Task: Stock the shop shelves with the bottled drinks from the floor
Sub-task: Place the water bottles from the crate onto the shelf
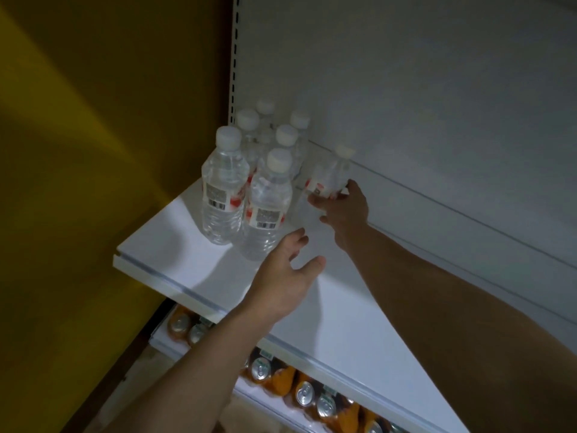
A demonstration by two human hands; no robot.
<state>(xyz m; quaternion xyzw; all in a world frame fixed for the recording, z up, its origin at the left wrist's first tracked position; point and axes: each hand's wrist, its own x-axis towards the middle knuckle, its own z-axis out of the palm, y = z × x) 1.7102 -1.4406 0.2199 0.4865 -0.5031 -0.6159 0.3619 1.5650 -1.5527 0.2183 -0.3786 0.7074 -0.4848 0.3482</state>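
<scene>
Several clear water bottles with white caps stand in two rows at the left end of a white shelf (187, 264); the nearest pair are a front left bottle (224, 189) and a front right bottle (268, 207). My right hand (343, 210) grips another water bottle (331, 179) by its lower body, tilted and blurred, close to the shelf's back panel and just right of the rows. My left hand (287, 276) hovers open over the shelf, fingers spread, right beside the front right bottle's base.
The white back panel (406, 89) rises behind the shelf, with a slotted upright (234, 57) at its left. A yellow wall (93, 151) is further left. On the shelf below lie rows of orange cans (304, 393).
</scene>
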